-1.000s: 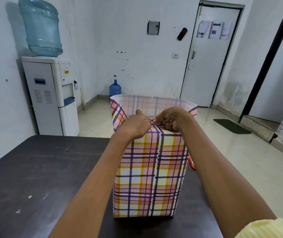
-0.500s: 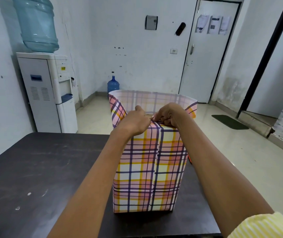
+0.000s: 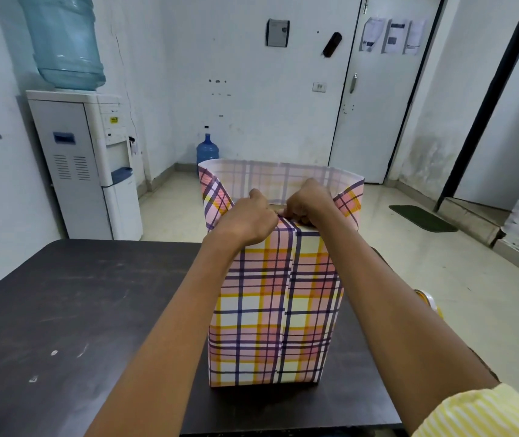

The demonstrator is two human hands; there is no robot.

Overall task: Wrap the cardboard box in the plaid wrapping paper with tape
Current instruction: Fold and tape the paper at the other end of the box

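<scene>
The box stands upright on the dark table point(image 3: 78, 310), covered by plaid wrapping paper point(image 3: 270, 310) with a vertical seam down the near face. No cardboard shows. The paper's open top end rises above the box as side and far flaps point(image 3: 283, 175). My left hand point(image 3: 248, 219) and my right hand point(image 3: 310, 203) meet at the top near edge, fingers curled over the near flap and holding it down inward. A tape roll point(image 3: 426, 299) peeks out behind my right forearm, mostly hidden.
A water dispenser point(image 3: 88, 159) with a large bottle stands beyond the table's far left corner. A blue bottle point(image 3: 207, 149) sits on the floor by the far wall. A closed door point(image 3: 378, 105) and a green mat point(image 3: 422, 217) lie to the right.
Both hands stay at the top near edge of the paper. The view has shifted slightly; the box has not moved.
</scene>
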